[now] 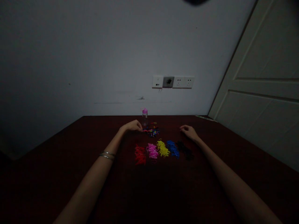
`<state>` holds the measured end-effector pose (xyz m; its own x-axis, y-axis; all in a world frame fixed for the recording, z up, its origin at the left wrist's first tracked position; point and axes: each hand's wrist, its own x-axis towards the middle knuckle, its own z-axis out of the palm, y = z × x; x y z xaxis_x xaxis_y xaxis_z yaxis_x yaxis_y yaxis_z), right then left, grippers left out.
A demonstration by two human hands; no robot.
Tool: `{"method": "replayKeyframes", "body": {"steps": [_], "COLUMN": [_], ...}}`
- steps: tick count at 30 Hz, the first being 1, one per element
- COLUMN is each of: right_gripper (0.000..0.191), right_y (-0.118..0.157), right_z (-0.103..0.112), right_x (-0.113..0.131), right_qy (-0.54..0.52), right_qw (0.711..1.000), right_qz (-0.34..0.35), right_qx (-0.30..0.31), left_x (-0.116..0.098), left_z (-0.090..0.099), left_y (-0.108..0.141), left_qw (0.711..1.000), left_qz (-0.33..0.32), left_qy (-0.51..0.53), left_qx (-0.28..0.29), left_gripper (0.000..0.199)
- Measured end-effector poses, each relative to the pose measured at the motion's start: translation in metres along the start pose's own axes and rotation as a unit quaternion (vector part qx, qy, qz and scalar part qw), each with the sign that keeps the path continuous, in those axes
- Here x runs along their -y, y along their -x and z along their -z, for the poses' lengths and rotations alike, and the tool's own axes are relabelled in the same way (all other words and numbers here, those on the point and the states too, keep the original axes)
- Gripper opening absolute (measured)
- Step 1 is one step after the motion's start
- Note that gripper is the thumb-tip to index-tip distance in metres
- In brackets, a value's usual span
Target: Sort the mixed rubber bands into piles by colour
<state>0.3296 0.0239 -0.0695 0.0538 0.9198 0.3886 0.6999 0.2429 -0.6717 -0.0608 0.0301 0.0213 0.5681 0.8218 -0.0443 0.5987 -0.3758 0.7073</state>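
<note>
My left hand (133, 125) is bent down at the wrist, its fingers closed at the left edge of a mixed pile of small coloured rubber bands (152, 132). Whatever its fingertips may pinch is too small to make out. On the table to the right of that pile rests my right hand (189, 132), fingers curled together with nothing visible in them. Closer to me lie sorted bunches in a row: red rubber bands (140, 155), pink rubber bands (152, 151), yellow rubber bands (163, 148), blue rubber bands (173, 148) and black rubber bands (185, 150), the last just below my right hand.
Behind the mixed pile stands a small clear bottle (145, 118) with a pink cap. The dark red table (70, 149) meets a pale wall (112, 62) with sockets (183, 82). A white door (263, 71) is at the right. The light is dim.
</note>
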Motion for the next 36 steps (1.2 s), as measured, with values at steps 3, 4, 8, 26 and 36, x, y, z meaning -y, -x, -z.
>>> {"method": "replayKeyframes", "body": {"steps": [3, 4, 8, 26, 36], "right_gripper": [0.022, 0.022, 0.023, 0.024, 0.023], "right_y": [0.000, 0.000, -0.001, 0.000, 0.004], "right_z": [0.000, 0.000, 0.000, 0.003, -0.030], "right_x": [0.002, 0.002, 0.001, 0.034, 0.102], "right_qy": [0.009, 0.010, 0.005, -0.022, -0.036], "right_qw": [1.000, 1.000, 1.000, 0.998, 0.974], "right_qz": [-0.004, -0.005, -0.007, 0.023, 0.122], "right_qx": [-0.005, -0.007, -0.001, 0.053, 0.186], "left_x": [-0.004, -0.005, -0.010, 0.026, 0.050], "left_z": [0.010, 0.012, 0.008, -0.011, -0.029], "left_y": [0.010, 0.013, 0.022, 0.006, -0.005], "left_qw": [0.994, 0.990, 0.968, 0.994, 0.968], "left_qz": [0.047, 0.068, 0.148, 0.050, 0.077], "left_qy": [0.039, 0.046, 0.036, 0.059, 0.116], "left_qx": [0.092, 0.116, 0.202, -0.075, -0.210], "left_gripper": [0.011, 0.012, 0.015, 0.041, 0.043]}}
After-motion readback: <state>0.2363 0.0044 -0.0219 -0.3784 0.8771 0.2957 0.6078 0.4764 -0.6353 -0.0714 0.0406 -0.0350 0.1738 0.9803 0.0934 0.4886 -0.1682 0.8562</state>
